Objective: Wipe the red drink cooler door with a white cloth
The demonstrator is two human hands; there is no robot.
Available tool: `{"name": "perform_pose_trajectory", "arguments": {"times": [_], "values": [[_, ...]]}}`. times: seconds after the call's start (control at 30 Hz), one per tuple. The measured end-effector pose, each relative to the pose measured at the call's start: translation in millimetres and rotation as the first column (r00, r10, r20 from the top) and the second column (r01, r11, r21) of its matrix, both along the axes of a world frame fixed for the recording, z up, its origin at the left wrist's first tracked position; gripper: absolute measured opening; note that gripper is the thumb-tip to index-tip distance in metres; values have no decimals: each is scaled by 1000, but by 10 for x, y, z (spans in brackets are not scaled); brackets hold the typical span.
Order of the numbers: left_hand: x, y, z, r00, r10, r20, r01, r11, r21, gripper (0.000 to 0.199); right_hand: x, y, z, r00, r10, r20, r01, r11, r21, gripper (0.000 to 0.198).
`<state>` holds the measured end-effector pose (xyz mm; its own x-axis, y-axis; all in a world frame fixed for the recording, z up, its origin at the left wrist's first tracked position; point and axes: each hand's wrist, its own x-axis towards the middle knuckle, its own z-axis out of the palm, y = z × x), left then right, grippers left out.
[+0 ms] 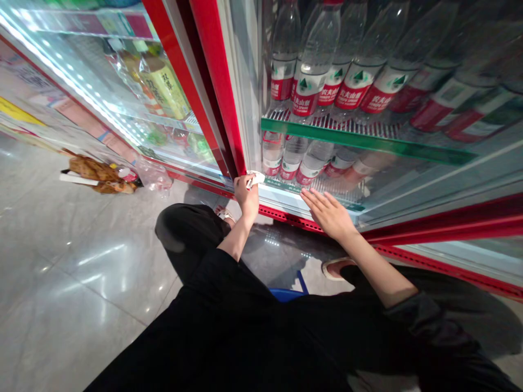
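My left hand (246,198) is closed on a crumpled white tissue (255,178), at the lower corner of the glass fridge door where it meets the red frame (218,71). To the right, my right hand (329,213) has its fingers stretched out, close to the bottom of the glass door (347,174); whether the fingertips touch the glass I cannot tell. Behind the glass stand several water bottles (307,87) with red and white labels. A lower row of water bottles (289,169) sits just beyond my hands.
A second drinks fridge (134,109) stands at the left, holding yellow-labelled bottles (163,81). On the grey tiled floor (102,267) lie a brown bag-like bundle (92,171) and clear plastic (153,177). Part of a blue stool (286,295) shows beneath me.
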<state>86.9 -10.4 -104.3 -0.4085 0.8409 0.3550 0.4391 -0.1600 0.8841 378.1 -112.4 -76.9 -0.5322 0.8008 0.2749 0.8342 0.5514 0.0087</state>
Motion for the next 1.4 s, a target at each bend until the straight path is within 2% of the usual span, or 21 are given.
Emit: {"name": "perform_pose_trajectory", "arguments": {"times": [0.17, 0.33, 0.47, 0.57, 0.67, 0.8, 0.9, 1.03, 1.17, 1.27, 1.4], "values": [[-82, 87, 75, 995, 94, 42, -94, 996, -2, 31, 235, -124, 40, 997, 28, 72, -33, 997, 73, 84], [215, -121, 6, 996, 70, 47, -69, 998, -8, 30, 254, -104, 15, 996, 33, 78, -40, 995, 90, 85], [292, -134, 63, 998, 52, 42, -53, 999, 14, 33, 221, -39, 13, 996, 66, 58, -70, 995, 66, 85], [201, -20, 126, 988, 137, 76, -141, 989, 44, 31, 219, -26, 19, 997, 71, 41, -72, 996, 45, 84], [203, 21, 109, 972, 193, 131, -199, 980, 30, 27, 208, -34, 19, 997, 70, 24, -70, 997, 32, 84], [476, -127, 11, 977, 143, 157, -145, 989, 2, 24, 190, -42, 2, 998, 64, 23, -65, 997, 32, 85], [651, -220, 10, 981, 108, 159, -112, 994, 16, 23, 211, -43, -7, 997, 76, 33, -77, 997, 29, 86], [564, -159, 100, 984, 83, 157, -92, 994, 52, 21, 252, -54, -2, 996, 89, 29, -90, 996, 22, 86], [468, -84, 94, 976, 130, 175, -139, 989, 45, 22, 222, -71, 2, 996, 81, 22, -81, 997, 16, 87], [658, -178, 28, 974, 131, 182, -138, 990, 24, 25, 169, -74, -17, 995, 93, 32, -93, 996, 1, 87], [978, -367, 13, 984, 41, 174, -49, 998, 41, 25, 136, -86, -34, 993, 115, 27, -114, 993, -42, 84]]}}
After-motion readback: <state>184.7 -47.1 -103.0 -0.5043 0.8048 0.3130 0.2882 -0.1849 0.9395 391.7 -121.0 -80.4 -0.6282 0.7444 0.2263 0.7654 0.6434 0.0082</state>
